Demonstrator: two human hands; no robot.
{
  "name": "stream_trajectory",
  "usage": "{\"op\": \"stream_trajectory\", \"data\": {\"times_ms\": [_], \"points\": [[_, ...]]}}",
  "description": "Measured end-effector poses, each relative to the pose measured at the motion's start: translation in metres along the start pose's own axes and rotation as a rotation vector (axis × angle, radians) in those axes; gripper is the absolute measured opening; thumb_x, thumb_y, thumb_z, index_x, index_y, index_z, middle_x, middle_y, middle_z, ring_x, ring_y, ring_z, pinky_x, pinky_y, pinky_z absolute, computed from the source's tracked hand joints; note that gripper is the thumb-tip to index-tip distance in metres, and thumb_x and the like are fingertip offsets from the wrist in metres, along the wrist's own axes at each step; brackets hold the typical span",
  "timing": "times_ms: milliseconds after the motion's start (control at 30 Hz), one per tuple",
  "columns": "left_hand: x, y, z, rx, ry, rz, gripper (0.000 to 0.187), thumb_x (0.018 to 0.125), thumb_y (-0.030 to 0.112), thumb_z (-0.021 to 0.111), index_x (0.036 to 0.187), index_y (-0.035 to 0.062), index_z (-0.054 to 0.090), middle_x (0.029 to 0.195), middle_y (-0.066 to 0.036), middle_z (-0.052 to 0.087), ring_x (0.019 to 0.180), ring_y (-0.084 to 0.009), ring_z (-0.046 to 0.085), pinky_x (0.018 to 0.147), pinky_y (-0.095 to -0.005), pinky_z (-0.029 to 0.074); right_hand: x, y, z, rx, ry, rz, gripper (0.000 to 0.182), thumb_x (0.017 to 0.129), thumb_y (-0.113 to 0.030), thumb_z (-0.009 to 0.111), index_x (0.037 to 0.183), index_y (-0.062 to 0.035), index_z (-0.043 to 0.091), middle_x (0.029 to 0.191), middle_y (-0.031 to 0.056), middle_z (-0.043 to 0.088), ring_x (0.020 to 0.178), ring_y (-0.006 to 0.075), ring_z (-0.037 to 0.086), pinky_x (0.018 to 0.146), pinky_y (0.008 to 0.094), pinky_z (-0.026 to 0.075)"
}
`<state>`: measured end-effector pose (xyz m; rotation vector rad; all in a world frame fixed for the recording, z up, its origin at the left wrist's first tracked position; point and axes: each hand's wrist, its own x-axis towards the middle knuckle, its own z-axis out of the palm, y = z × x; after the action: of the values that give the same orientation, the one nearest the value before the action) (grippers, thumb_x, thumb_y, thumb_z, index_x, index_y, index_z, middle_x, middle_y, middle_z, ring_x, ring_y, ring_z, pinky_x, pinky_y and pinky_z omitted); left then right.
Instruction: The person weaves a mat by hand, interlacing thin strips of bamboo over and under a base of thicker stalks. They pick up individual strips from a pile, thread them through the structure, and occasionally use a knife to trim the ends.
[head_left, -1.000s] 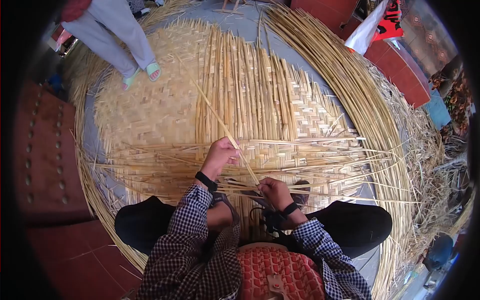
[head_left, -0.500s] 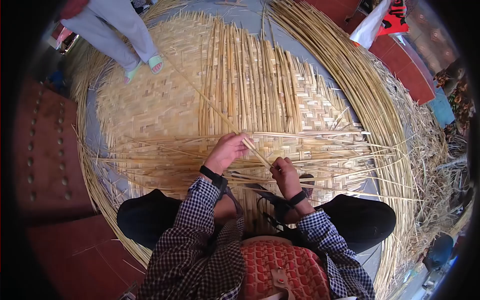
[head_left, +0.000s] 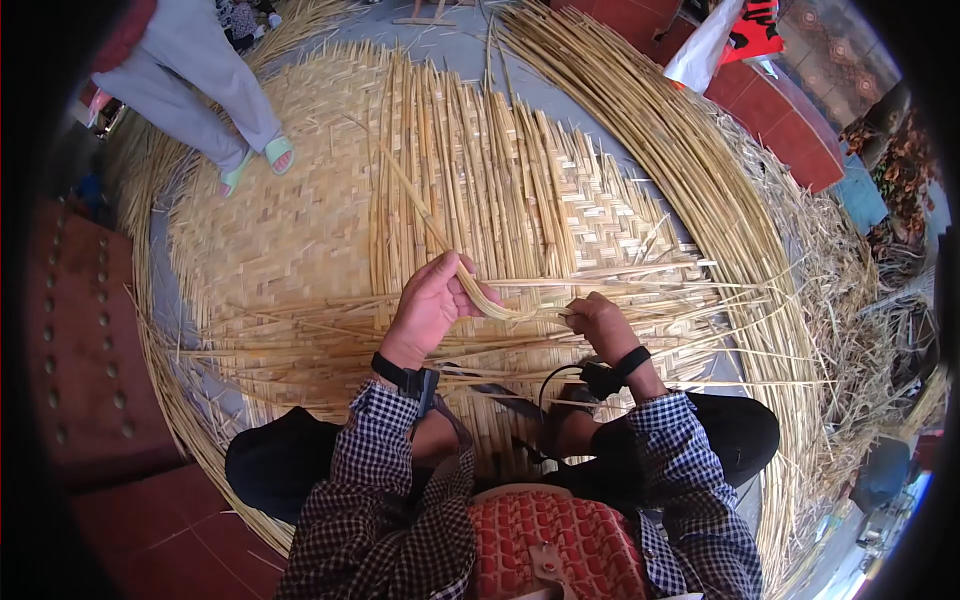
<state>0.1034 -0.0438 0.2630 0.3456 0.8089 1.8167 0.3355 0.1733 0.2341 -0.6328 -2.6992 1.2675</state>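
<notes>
A long pale bamboo strip (head_left: pixel 420 215) runs from the far mat toward me and bends sharply between my hands. My left hand (head_left: pixel 428 305) grips it near the bend. My right hand (head_left: pixel 600 322) pinches its near end, a little to the right and level with the left. Both hands hover over the large woven bamboo mat (head_left: pixel 300 230), above a band of loose crosswise strips (head_left: pixel 660 300). Upright unwoven strips (head_left: pixel 480 170) fan out beyond my hands.
Another person's legs in grey trousers and green sandals (head_left: pixel 255 160) stand on the mat's far left. A thick bundle of long bamboo strips (head_left: pixel 700 180) curves along the right. Red tiled floor (head_left: pixel 130 480) lies at my left, straw litter (head_left: pixel 860 330) at the right.
The strip, straight before, is now bent between my hands. My right hand has moved right and up; my left has risen and closed nearer the bend. The view has shifted slightly.
</notes>
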Motion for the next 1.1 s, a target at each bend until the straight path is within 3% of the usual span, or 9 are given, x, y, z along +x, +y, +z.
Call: {"op": "stream_trajectory", "data": {"times_ms": [200, 233, 367, 533, 667, 700, 933, 1000, 1100], "points": [[0.017, 0.017, -0.014, 0.163, 0.401, 0.17, 0.013, 0.096, 0.008, 0.064, 0.108, 0.0048, 0.06, 0.1, -0.01, 0.068, 0.093, -0.025, 0.07, 0.085, -0.0402, 0.059, -0.027, 0.036, -0.014, -0.181, -0.103, -0.073, 0.011, 0.088, -0.013, 0.064, 0.08, -0.0053, 0.065, 0.08, 0.016, 0.059, 0.075, 0.0335, 0.061, 0.07, 0.042, 0.051], [0.017, 0.018, -0.019, 0.18, 0.442, 0.172, 0.014, 0.094, 0.007, 0.066, 0.107, 0.0057, 0.06, 0.1, -0.009, 0.068, 0.091, -0.0236, 0.07, 0.083, -0.0385, 0.059, -0.031, 0.039, -0.014, -0.122, -0.052, 0.161, 0.01, 0.089, -0.012, 0.063, 0.08, -0.0085, 0.067, 0.08, 0.0132, 0.06, 0.075, 0.0317, 0.063, 0.071, 0.039, 0.052], [0.024, -0.002, -0.029, 0.205, 0.537, 0.141, 0.02, 0.089, 0.004, 0.073, 0.104, 0.0093, 0.062, 0.096, -0.006, 0.07, 0.085, -0.0162, 0.068, 0.073, -0.0298, 0.056, -0.024, 0.031, -0.029, -0.782, 0.186, 0.091, 0.009, 0.089, -0.016, 0.063, 0.087, -0.0173, 0.073, 0.085, 0.0061, 0.066, 0.086, 0.0282, 0.065, 0.08, 0.0464, 0.046], [0.036, -0.054, 0.014, 0.18, 0.476, 0.219, 0.023, 0.086, 0.003, 0.076, 0.104, 0.0082, 0.062, 0.091, -0.003, 0.072, 0.076, -0.0094, 0.064, 0.062, -0.0218, 0.048, 0.018, -0.04, -0.003, 0.036, 0.061, -0.06, 0.028, 0.096, -0.022, 0.064, 0.119, -0.0063, 0.063, 0.105, 0.0147, 0.068, 0.096, 0.0344, 0.066, 0.083, 0.0402, 0.053], [0.034, -0.066, 0.028, 0.532, 0.452, 0.491, 0.018, 0.088, 0.001, 0.073, 0.104, 0.0044, 0.066, 0.089, -0.004, 0.072, 0.076, -0.0096, 0.065, 0.066, -0.0223, 0.051, 0.046, -0.019, 0.016, 0.386, -0.126, 0.176, 0.025, 0.093, -0.023, 0.068, 0.105, -0.0018, 0.064, 0.085, 0.0115, 0.07, 0.07, 0.0223, 0.069, 0.066, 0.0357, 0.054], [0.029, -0.069, 0.03, 0.727, 0.453, 0.533, 0.014, 0.09, 0.002, 0.07, 0.104, 0.0024, 0.069, 0.09, -0.005, 0.072, 0.081, -0.0104, 0.067, 0.069, -0.0232, 0.053, 0.045, -0.017, 0.018, 0.266, -0.058, 0.177, 0.021, 0.09, -0.021, 0.071, 0.1, -0.0033, 0.065, 0.075, 0.0083, 0.067, 0.058, 0.0162, 0.065, 0.058, 0.0323, 0.051], [0.023, -0.054, -0.031, 0.079, 0.583, 0.384, 0.016, 0.091, 0.006, 0.071, 0.108, 0.0053, 0.069, 0.095, -0.004, 0.071, 0.081, -0.0078, 0.063, 0.062, -0.0209, 0.047, 0.071, -0.03, 0.004, -0.668, 0.116, -0.159, 0.02, 0.084, -0.026, 0.074, 0.091, -0.0115, 0.062, 0.082, 0.0074, 0.066, 0.082, 0.0287, 0.067, 0.077, 0.0418, 0.049], [0.028, -0.073, -0.034, -0.046, 0.518, 0.337, 0.012, 0.093, 0.005, 0.068, 0.105, 0.005, 0.068, 0.095, -0.003, 0.071, 0.076, -0.0067, 0.06, 0.059, -0.0205, 0.043, 0.085, -0.046, 0.015, -0.522, 0.059, -0.249, 0.027, 0.088, -0.029, 0.069, 0.099, -0.0069, 0.058, 0.083, 0.0086, 0.067, 0.085, 0.031, 0.066, 0.083, 0.0436, 0.046], [0.034, -0.108, -0.038, 0.022, 0.319, 0.263, 0.015, 0.094, 0.005, 0.066, 0.11, 0.0047, 0.067, 0.098, -0.005, 0.071, 0.083, -0.0079, 0.063, 0.065, -0.0221, 0.048, 0.105, -0.028, 0.043, -0.307, -0.444, -0.198, 0.023, 0.091, -0.019, 0.063, 0.107, -0.004, 0.059, 0.086, 0.0141, 0.072, 0.082, 0.0317, 0.07, 0.072, 0.044, 0.053]]}}
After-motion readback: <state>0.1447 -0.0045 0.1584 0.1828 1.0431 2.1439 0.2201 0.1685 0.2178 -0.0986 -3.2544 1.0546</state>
